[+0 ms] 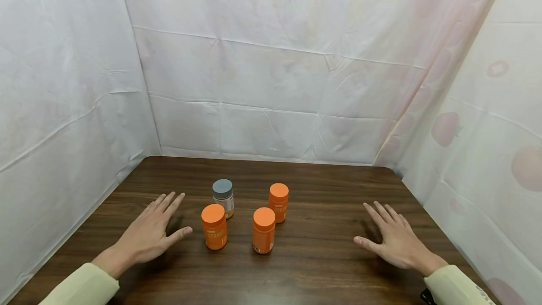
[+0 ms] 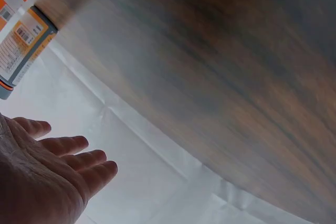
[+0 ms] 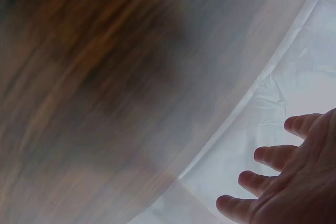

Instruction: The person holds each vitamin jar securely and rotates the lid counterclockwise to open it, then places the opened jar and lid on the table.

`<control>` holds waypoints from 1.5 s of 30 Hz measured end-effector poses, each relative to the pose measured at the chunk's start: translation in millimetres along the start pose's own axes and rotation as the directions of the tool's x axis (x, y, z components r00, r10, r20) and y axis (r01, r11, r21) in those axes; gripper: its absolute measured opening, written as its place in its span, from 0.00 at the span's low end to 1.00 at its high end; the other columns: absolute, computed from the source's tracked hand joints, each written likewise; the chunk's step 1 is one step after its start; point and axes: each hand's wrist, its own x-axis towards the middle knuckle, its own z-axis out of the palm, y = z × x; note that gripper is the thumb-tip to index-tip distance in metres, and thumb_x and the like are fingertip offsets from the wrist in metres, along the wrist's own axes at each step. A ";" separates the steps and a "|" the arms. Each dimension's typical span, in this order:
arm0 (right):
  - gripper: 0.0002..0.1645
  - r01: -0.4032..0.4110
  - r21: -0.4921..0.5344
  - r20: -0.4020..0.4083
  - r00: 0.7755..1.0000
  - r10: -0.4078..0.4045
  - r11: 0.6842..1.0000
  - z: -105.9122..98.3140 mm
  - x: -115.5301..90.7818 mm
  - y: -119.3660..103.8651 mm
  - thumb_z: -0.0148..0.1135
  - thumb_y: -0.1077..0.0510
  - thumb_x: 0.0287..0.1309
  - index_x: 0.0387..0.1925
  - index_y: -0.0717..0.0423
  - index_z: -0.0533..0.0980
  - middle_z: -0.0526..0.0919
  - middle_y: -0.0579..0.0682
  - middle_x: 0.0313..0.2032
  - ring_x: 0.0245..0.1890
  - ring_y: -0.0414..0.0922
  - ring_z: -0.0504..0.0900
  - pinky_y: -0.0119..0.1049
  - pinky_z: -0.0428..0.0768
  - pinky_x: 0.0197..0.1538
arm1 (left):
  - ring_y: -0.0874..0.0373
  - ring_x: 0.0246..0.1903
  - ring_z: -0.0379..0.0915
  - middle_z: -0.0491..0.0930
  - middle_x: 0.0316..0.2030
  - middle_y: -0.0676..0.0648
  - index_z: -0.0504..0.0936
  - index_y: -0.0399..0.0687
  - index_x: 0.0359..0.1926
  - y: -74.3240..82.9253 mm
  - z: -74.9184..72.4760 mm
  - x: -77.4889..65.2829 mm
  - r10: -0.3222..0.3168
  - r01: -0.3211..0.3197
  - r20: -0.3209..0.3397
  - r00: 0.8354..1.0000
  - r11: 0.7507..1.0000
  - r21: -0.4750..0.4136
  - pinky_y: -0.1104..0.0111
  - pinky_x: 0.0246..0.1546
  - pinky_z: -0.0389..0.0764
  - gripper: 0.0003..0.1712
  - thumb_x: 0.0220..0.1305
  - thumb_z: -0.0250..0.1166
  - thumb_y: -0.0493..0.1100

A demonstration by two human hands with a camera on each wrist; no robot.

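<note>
Three orange bottles with orange lids stand upright: a front left orange bottle (image 1: 215,233), a front middle orange bottle (image 1: 263,236) and a back right orange bottle (image 1: 278,205). Behind the front left one stands a bottle with a grey-blue lid (image 1: 223,196), partly hidden by it. My left hand (image 1: 148,234) is spread to the left of the bottles, apart from them and holding nothing. Far to their right my right hand (image 1: 394,239) is spread with nothing in it. In the left wrist view the grey-lidded bottle (image 2: 23,45) shows at the upper left, beyond my fingers.
The bottles stand on a dark brown wooden table (image 1: 322,267) with rounded far corners. Pale hanging sheets enclose it: a back sheet (image 1: 271,79), a left sheet (image 1: 63,84) and a right sheet (image 1: 487,121) with faded fruit prints.
</note>
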 end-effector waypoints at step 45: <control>0.57 0.065 0.076 -0.024 0.998 -0.063 0.995 2.0 -6.1 -34.8 0.66 0.31 0.61 0.81 0.44 0.51 0.55 0.61 0.78 0.75 0.68 0.53 0.73 0.55 0.64 | 0.33 0.70 0.61 0.61 0.74 0.36 0.55 0.42 0.79 41.4 7.2 -2.6 -0.023 0.029 0.027 0.999 0.960 -0.279 0.34 0.61 0.66 0.57 0.64 0.63 0.73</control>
